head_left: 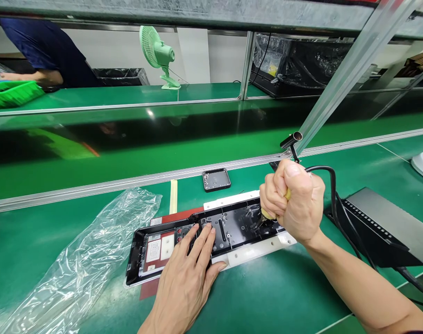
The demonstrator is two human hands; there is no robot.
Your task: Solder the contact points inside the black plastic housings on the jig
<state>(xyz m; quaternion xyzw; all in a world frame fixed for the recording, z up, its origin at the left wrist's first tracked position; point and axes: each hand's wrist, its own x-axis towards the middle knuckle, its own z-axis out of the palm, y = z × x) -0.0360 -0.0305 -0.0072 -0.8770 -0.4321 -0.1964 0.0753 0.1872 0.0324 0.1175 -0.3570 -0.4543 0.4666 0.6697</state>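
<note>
A long black plastic housing (237, 225) lies open side up on a white fixture (253, 253) with dark red pieces beneath its left part. My left hand (188, 269) rests flat on the housing's middle, fingers stretched and slightly apart, holding nothing. Over the housing's right end, my right hand (293, 199) is wrapped round the yellow handle of a tool (266, 214), pointed down into the housing. The tool's tip is too dark to make out. Behind the housing sits a small black tray (216, 179) holding tiny metal parts.
Crumpled clear plastic (103, 250) lies at left, a black box-like device (385, 227) with cables at right. A metal post (350, 69) rises behind my right hand. Across the bench are a green fan (157, 51), a green basket (14, 94) and a person in dark blue (51, 51).
</note>
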